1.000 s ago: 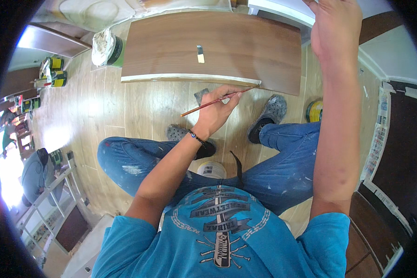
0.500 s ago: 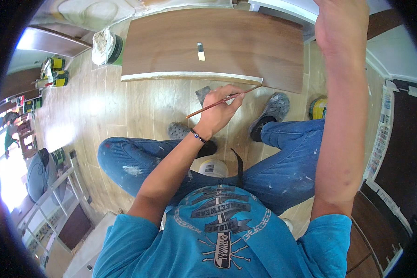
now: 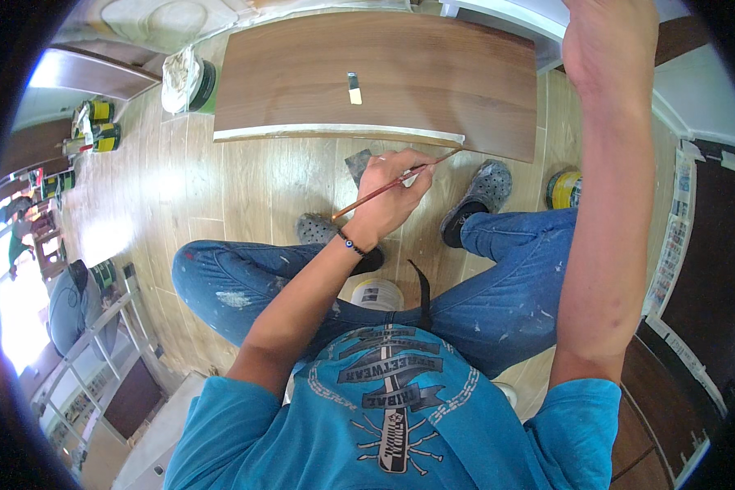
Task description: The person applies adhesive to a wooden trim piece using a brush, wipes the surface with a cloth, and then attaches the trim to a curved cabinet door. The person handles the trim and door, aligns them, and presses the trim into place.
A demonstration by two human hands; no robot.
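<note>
My left hand (image 3: 390,196) is closed around a thin wooden-handled paintbrush (image 3: 376,193), pinched between thumb and fingers. Its tip meets the near edge of a brown wood-grain board (image 3: 302,61), just past the end of a white strip (image 3: 335,131) running along that edge. A small flat piece (image 3: 354,90), dark at one end and pale yellow at the other, lies on the board. At the upper right my right hand (image 3: 611,49) is raised near a white frame (image 3: 510,33); its fingers are cut off by the picture's top, so what they touch is hidden.
A dark grey flat square (image 3: 357,167) lies on the floor beside my left hand. A white tub (image 3: 377,294) stands between my legs. A yellow-labelled can (image 3: 563,189) stands right of my shoe, a cloth-covered bucket (image 3: 189,82) left of the board. Several cans and a person (image 3: 77,302) are farther left.
The brush's back end has dipped slightly down and right, while its tip stays at the board's edge. My right arm has shifted a little to the right.
</note>
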